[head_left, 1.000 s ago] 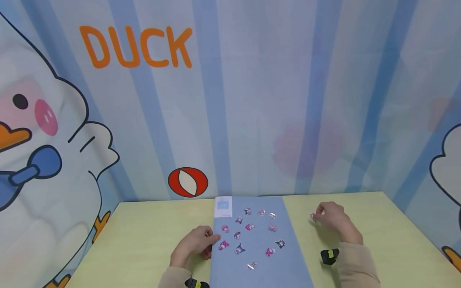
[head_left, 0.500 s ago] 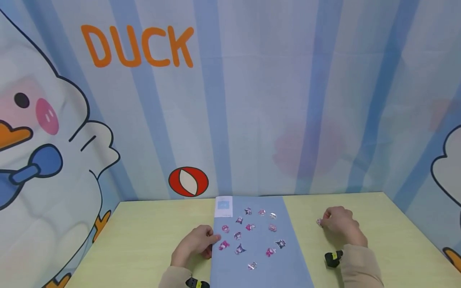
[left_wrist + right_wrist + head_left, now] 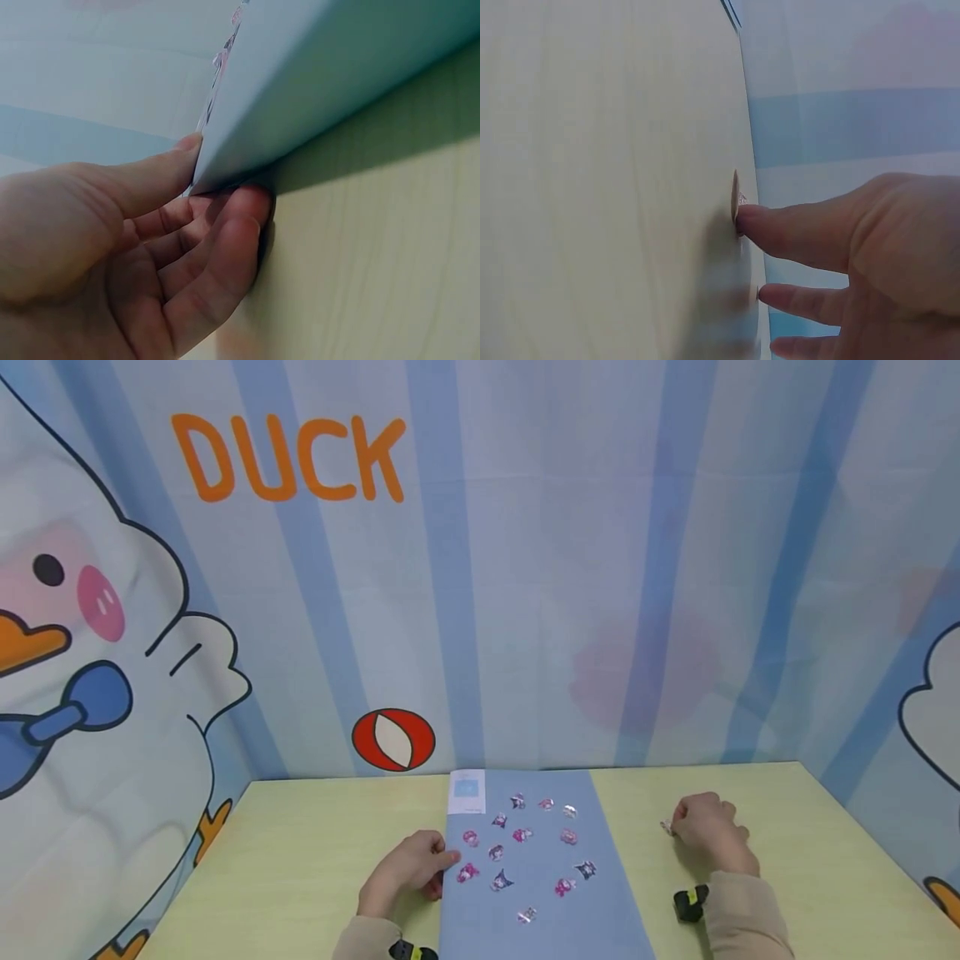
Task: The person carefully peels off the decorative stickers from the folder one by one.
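A flat blue booklet (image 3: 555, 927) lies on the table, dotted with several small pink, purple and dark cartoon stickers (image 3: 501, 880). My left hand (image 3: 408, 868) pinches its left edge, thumb on top and the other fingers curled below; the left wrist view shows the thumb (image 3: 161, 176) against that edge. To the right of the booklet, my right hand (image 3: 708, 831) pinches a small sticker (image 3: 666, 828) between thumb and finger. In the right wrist view the sticker (image 3: 736, 196) stands edge-on at the thumb tip, close to the table. Its picture is mostly hidden there.
The pale yellow table (image 3: 315, 852) extends on both sides of the booklet. A white label (image 3: 467, 792) is at the booklet's far left corner. Behind stands a striped blue cloth backdrop (image 3: 540, 568) printed with a duck and a red ball.
Over the second, my right hand has moved right and slightly nearer to me with the sticker, then almost stopped. My left hand and the booklet have stayed in place.
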`<state>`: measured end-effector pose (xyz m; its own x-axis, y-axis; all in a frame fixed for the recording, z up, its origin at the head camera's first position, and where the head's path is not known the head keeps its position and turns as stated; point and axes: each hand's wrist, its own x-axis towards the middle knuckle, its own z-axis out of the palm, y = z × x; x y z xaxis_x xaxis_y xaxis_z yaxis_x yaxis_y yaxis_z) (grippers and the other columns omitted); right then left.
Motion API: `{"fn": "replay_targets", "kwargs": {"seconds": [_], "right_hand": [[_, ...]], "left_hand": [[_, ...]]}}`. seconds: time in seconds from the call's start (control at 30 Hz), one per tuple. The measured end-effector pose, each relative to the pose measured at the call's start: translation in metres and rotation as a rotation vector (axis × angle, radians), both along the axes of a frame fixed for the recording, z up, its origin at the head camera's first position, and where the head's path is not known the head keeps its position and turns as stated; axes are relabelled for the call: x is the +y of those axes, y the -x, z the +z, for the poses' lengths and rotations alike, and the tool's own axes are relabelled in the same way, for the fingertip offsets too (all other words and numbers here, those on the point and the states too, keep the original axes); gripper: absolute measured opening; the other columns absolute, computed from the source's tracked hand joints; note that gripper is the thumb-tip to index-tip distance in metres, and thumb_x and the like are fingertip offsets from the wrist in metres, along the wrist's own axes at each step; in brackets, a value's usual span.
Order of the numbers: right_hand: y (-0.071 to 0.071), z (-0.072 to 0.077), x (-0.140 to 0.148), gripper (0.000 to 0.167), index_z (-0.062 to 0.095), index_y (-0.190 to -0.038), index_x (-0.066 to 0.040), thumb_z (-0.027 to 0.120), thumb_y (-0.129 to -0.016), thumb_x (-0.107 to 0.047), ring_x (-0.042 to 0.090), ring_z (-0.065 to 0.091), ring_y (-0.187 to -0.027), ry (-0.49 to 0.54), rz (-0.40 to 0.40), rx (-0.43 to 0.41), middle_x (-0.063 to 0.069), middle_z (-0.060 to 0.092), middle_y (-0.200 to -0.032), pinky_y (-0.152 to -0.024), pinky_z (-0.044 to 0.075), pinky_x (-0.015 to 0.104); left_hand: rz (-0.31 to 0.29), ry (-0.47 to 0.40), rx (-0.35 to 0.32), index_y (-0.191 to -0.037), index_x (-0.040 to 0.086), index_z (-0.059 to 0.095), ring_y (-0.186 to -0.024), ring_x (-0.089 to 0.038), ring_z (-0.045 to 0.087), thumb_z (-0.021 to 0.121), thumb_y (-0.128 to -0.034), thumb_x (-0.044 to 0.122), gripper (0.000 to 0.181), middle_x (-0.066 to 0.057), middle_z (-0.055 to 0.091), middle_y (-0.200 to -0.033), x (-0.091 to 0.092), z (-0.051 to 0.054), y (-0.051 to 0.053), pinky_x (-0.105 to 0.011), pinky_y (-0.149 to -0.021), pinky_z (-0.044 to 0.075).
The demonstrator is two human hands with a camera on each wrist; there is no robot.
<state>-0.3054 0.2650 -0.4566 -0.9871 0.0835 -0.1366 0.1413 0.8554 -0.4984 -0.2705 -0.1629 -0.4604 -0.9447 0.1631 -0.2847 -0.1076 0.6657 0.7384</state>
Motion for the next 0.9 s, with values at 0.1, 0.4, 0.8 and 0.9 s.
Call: {"fn": "replay_targets", "kwargs": {"seconds": [0.1, 0.4, 0.8, 0.9], "right_hand": [[0.001, 0.0, 0.001, 0.007, 0.058, -0.093, -0.007, 0.058, -0.092, -0.014, 0.049, 0.036, -0.102, -0.013, -0.006, -0.008, 0.024, 0.046, -0.106, -0.076, 0.032, 0.062], [-0.002, 0.004, -0.009, 0.03, 0.054, -0.12, 0.001, 0.059, -0.093, -0.012, 0.053, 0.027, -0.113, -0.055, 0.003, 0.008, 0.032, 0.041, -0.12, -0.087, 0.025, 0.072], [-0.012, 0.021, -0.052, 0.034, 0.06, -0.112, -0.005, 0.069, -0.084, -0.022, 0.06, 0.02, -0.128, -0.081, 0.158, 0.077, 0.03, 0.045, -0.126, -0.092, 0.009, 0.081], [-0.012, 0.021, -0.065, 0.029, 0.062, -0.108, -0.007, 0.069, -0.084, -0.022, 0.059, 0.022, -0.129, -0.105, 0.174, 0.128, 0.028, 0.046, -0.128, -0.094, 0.01, 0.08]], "left_hand": [[-0.006, 0.0, 0.003, -0.087, 0.005, 0.057, -0.056, -0.017, 0.059, 0.063, -0.0971, 0.022, 0.02, -0.007, 0.061, -0.069, 0.001, -0.001, 0.0, -0.029, -0.057, 0.051], [-0.023, 0.009, 0.001, -0.088, 0.005, 0.057, -0.058, -0.017, 0.059, 0.06, -0.0983, 0.021, 0.019, -0.007, 0.061, -0.07, 0.001, 0.0, -0.002, -0.03, -0.06, 0.052], [-0.013, 0.02, 0.001, -0.09, 0.005, 0.057, -0.059, -0.018, 0.059, 0.061, -0.098, 0.02, 0.017, -0.008, 0.06, -0.071, 0.0, 0.001, -0.002, -0.03, -0.06, 0.051], [-0.011, 0.018, 0.002, -0.09, 0.005, 0.057, -0.059, -0.018, 0.059, 0.061, -0.0978, 0.02, 0.017, -0.008, 0.06, -0.071, 0.001, 0.002, -0.002, -0.03, -0.06, 0.051]]}}
